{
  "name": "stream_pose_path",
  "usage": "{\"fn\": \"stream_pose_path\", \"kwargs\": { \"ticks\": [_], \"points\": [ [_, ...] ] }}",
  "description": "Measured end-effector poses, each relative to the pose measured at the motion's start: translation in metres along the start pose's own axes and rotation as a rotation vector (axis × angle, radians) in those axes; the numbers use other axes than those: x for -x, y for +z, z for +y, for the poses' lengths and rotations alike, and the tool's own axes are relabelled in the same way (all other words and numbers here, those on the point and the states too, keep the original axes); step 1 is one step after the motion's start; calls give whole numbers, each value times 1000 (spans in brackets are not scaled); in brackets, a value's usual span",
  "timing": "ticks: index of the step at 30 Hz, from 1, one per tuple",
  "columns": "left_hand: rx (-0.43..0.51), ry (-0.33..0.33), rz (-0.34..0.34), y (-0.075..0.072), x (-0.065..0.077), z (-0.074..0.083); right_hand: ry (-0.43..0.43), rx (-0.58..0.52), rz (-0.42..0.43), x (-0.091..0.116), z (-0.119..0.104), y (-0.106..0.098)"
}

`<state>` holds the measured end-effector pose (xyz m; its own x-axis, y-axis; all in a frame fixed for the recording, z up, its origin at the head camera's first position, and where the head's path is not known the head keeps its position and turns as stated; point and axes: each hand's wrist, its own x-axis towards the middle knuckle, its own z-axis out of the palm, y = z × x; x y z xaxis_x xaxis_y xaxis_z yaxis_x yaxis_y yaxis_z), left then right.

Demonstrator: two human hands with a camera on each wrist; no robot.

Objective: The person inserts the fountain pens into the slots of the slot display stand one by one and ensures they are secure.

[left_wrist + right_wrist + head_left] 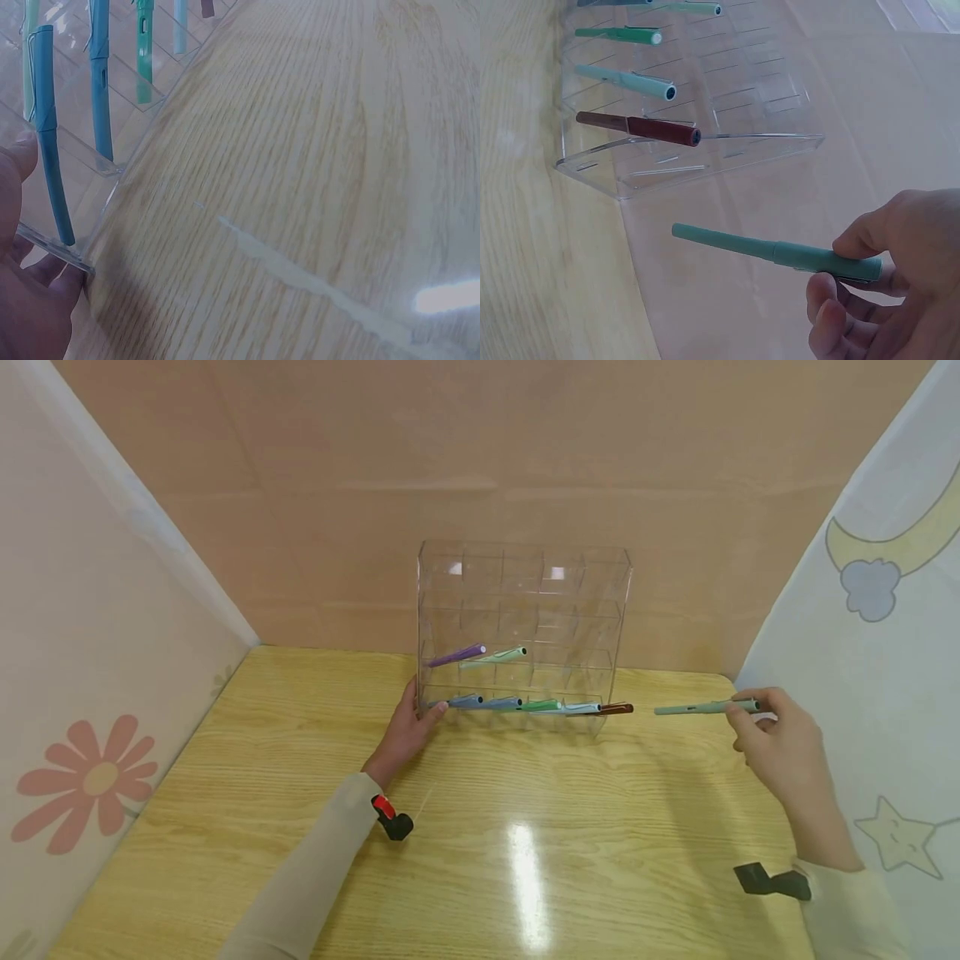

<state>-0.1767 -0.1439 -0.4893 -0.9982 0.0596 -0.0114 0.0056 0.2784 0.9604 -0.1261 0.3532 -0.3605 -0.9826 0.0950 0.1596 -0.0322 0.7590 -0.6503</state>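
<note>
A clear acrylic pen rack [517, 631] with rows of compartments stands on the table. My left hand [408, 727] grips its lower left edge, thumb in front beside a blue pen [46, 127] and fingers behind the edge. To the right of the rack, my right hand [787, 752] pinches a grey-green pen [780, 253] by its capped end, the other end pointing left toward the rack. Along the bottom row lie a second blue pen [501, 703], a green pen [540, 706], a light blue pen [577, 708] and a brown pen [649, 129]. Higher up rest a purple pen [457, 655] and a pale green pen [495, 657].
Under everything is a wood-grain table [480, 860] with a bright glare spot. An orange-brown sheet [480, 452] hangs behind the rack. Pale printed sheets close in the left side [97, 635] and the right side [900, 693], near my right hand.
</note>
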Motion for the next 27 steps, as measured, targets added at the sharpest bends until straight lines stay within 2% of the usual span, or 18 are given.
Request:
{"fn": "stream_pose_path", "kwargs": {
  "ticks": [11, 18, 22, 27],
  "points": [
    [4, -2, -2, -1, 0, 0, 53, -192, 130, -3, -16, -12],
    [-7, 4, -1, -1, 1, 2, -42, -308, 212, -6, -36, -9],
    [-13, 2, 1, -1, 2, 3, -119, -347, 205, -8, -50, -5],
    [-11, -8, 1, -1, 2, 2, -172, -340, 197, -11, -63, 2]
  ]
}}
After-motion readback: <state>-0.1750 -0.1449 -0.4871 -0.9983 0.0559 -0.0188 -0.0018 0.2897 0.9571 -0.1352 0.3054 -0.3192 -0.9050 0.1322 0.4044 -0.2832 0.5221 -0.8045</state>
